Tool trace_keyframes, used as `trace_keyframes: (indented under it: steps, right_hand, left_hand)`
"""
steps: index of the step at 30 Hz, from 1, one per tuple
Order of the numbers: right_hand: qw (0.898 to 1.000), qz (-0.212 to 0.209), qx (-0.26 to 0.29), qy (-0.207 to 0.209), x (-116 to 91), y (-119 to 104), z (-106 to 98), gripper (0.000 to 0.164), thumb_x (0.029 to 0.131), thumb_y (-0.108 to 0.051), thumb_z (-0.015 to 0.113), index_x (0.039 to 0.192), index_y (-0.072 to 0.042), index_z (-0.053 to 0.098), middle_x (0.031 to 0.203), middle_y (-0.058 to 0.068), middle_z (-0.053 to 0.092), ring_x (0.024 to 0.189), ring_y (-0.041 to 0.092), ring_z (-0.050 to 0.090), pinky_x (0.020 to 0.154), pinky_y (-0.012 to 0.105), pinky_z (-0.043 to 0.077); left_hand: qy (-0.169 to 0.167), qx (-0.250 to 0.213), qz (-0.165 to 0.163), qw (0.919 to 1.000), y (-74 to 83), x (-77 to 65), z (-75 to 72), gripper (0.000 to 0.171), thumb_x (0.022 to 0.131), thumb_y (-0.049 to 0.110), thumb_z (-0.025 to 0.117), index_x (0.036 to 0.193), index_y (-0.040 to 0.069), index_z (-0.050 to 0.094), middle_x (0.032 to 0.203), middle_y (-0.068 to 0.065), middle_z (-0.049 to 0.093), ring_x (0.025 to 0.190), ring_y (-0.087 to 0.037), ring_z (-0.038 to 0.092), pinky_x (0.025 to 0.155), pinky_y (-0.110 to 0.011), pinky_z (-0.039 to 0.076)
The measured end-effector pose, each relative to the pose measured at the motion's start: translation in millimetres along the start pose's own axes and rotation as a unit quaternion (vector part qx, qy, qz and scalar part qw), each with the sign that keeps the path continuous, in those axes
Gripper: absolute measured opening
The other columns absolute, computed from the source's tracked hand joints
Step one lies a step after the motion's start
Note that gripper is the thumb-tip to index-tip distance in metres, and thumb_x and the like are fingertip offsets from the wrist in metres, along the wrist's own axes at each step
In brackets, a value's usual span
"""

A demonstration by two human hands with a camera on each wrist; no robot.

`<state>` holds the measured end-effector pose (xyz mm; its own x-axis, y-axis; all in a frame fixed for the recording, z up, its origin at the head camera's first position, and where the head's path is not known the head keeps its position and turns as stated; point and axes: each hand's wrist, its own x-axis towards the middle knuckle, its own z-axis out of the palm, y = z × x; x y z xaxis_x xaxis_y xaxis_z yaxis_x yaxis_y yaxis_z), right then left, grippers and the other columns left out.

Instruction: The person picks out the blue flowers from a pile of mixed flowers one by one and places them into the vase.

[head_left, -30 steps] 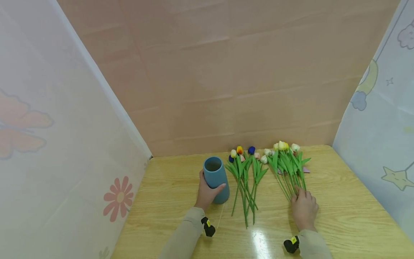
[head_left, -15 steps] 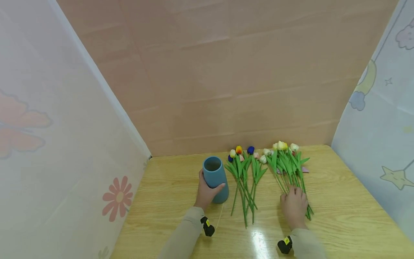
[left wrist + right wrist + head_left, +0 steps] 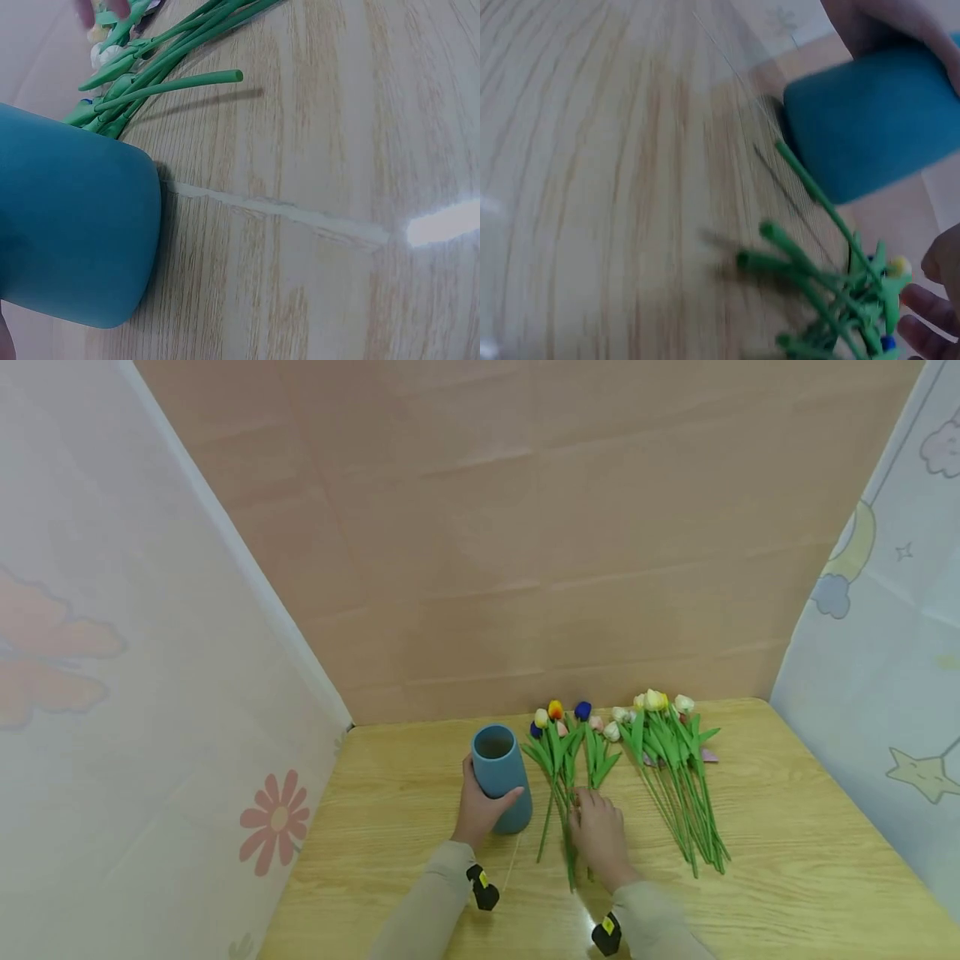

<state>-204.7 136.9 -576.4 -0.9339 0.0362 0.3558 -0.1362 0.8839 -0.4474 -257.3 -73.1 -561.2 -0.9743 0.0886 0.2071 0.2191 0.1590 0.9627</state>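
Observation:
My left hand (image 3: 478, 810) grips a blue vase (image 3: 504, 773) around its side, thumb across the front. The vase stands upright with its mouth facing up, and its lower part (image 3: 79, 217) fills the left of the left wrist view. To its right lies a loose bunch of artificial tulips (image 3: 557, 752) with blue, yellow, orange and pale heads. My right hand (image 3: 600, 837) is over this bunch's stems, covering part of them. In the right wrist view its fingers (image 3: 922, 309) are parted and slightly bent beside the stems (image 3: 817, 277).
A second tulip bunch (image 3: 675, 760), mostly white and yellow, lies farther right on the wooden table (image 3: 795, 827). A brown backdrop (image 3: 540, 552) rises behind the table. Printed cloth walls stand at the left (image 3: 172, 693) and right (image 3: 892, 652).
My right hand has left the right-hand tulip bunch and moved left to the stems of the other bunch. The left hand and vase have stayed in place.

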Motion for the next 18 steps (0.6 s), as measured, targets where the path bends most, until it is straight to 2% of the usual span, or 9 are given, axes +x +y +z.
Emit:
trace_keyframes:
  steps: [4,9,14,18]
  right_hand:
    - [0.998,-0.032,-0.032,-0.036,-2,-13,14,0.021,0.091,-0.019,0.067,0.112,-0.013,0.066,0.088,0.005,0.065,0.078,0.027,0.061,0.063,0.041,0.045]
    - [0.994,-0.068,-0.072,-0.053,-11,-19,30,0.015,0.089,-0.024,0.07,0.103,-0.017,0.067,0.089,0.006,0.065,0.078,0.029,0.062,0.066,0.046,0.05]
    - [0.993,-0.06,-0.078,-0.065,-15,-26,34,0.009,0.088,-0.023,0.07,0.087,-0.016,0.065,0.081,0.005,0.06,0.076,0.027,0.057,0.067,0.044,0.047]
    - [0.993,-0.052,-0.079,-0.071,-14,-28,35,0.018,0.087,-0.021,0.071,0.076,-0.016,0.058,0.074,0.003,0.054,0.071,0.025,0.053,0.063,0.041,0.043]
  left_hand:
    - [0.005,0.001,0.001,1.0,0.9,-0.2,0.5,0.092,0.077,0.035,0.083,0.146,0.035,0.023,0.142,0.0,0.042,0.129,-0.028,0.046,0.102,-0.058,0.039]
    - [0.004,-0.001,-0.001,1.0,1.1,-0.1,0.8,0.092,0.077,0.035,0.083,0.146,0.034,0.023,0.143,-0.001,0.042,0.13,-0.029,0.045,0.102,-0.059,0.039]
    - [0.003,-0.007,-0.002,1.0,-0.4,0.5,0.9,0.092,0.077,0.033,0.083,0.146,0.034,0.023,0.142,-0.001,0.042,0.129,-0.028,0.045,0.103,-0.058,0.039]
    - [0.006,-0.004,-0.009,0.9999,0.7,0.8,1.2,0.092,0.077,0.032,0.083,0.146,0.033,0.023,0.142,0.0,0.042,0.129,-0.026,0.045,0.104,-0.057,0.038]
